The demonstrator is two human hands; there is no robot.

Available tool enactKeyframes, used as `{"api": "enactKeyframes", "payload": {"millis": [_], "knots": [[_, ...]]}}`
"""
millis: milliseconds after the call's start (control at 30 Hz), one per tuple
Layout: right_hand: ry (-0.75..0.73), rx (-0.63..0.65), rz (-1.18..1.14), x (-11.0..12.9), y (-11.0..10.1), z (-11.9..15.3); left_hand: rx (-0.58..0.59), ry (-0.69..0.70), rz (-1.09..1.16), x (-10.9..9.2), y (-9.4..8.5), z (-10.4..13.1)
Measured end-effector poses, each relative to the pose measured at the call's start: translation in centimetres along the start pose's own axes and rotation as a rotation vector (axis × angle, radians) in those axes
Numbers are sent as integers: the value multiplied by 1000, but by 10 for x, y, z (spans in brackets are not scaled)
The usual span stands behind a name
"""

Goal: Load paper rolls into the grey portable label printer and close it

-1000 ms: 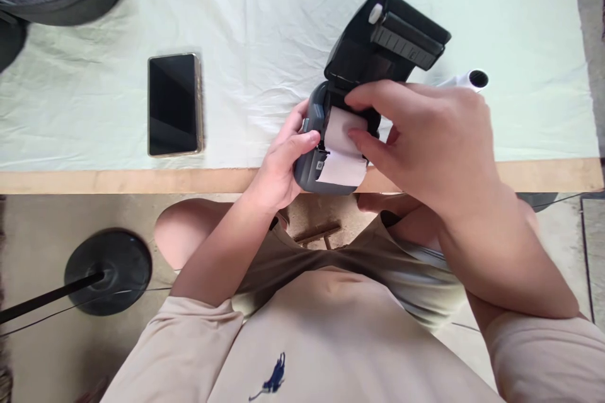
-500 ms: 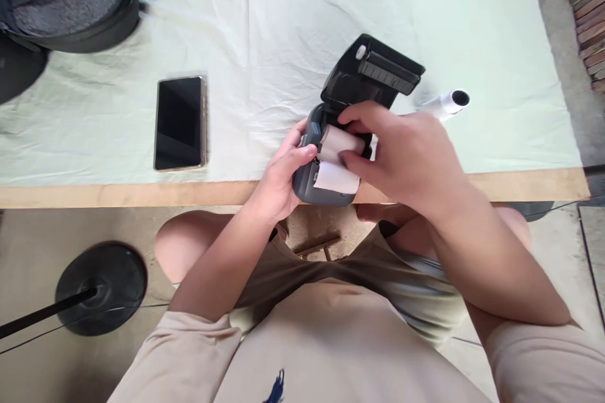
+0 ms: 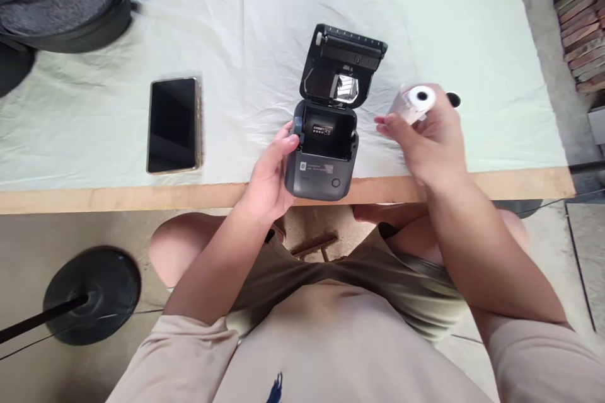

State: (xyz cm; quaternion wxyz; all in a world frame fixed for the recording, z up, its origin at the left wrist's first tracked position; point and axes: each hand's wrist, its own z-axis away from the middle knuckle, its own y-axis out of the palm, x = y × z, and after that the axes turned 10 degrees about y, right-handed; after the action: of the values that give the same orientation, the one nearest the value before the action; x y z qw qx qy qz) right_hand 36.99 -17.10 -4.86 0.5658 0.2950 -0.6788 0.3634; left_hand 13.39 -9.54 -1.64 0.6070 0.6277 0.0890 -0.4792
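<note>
My left hand [image 3: 271, 176] grips the left side of a dark grey portable label printer [image 3: 321, 170] at the table's front edge. Its lid [image 3: 341, 66] is tilted up, and the paper bay [image 3: 326, 132] inside holds no roll. To the right of the printer, my right hand [image 3: 430, 138] is closed round a white paper roll [image 3: 409, 104], whose end with a dark core hole faces up. Behind that hand, mostly hidden, lies another roll-like object with a dark round end [image 3: 453, 99].
A smartphone [image 3: 174, 126] in a clear case lies left on the pale tablecloth [image 3: 227, 75]. At the far left is a black bag [image 3: 70, 6]. A round black stand base [image 3: 92, 296] is on the floor, and stacked bricks [image 3: 579, 25] are at the right.
My right hand has lifted the paper roll out of the printer and carried it to the right. The printer has turned more upright in my left hand, its lid still raised.
</note>
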Motion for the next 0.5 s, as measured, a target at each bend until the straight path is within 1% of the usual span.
{"api": "enactKeyframes", "payload": {"millis": [67,133,200,233,300,333,367,400,433,500], "knots": [[-113,25,190,-7,0,1,-32,-17,-22,-1,2,0],[-123,42,379,-9,-3,3,-43,-18,-48,-2,3,-1],[-115,44,497,-2,-7,7,-34,0,-61,-3,4,-1],[-142,28,516,5,-11,10,-29,8,-64,-3,4,-1],[-275,-88,522,23,-21,14,-24,14,-69,-3,3,-1],[-334,-170,540,30,-27,15,-20,12,-73,-3,3,-1],[-371,-289,574,35,-33,14,-16,10,-74,-3,3,-2],[-320,-335,652,37,-38,12,-13,6,-74,-3,3,-2],[-257,-331,715,34,-42,8,-7,1,-71,-3,2,-2],[-67,-252,789,19,-48,-4,3,-4,-53,-2,2,-3]]}}
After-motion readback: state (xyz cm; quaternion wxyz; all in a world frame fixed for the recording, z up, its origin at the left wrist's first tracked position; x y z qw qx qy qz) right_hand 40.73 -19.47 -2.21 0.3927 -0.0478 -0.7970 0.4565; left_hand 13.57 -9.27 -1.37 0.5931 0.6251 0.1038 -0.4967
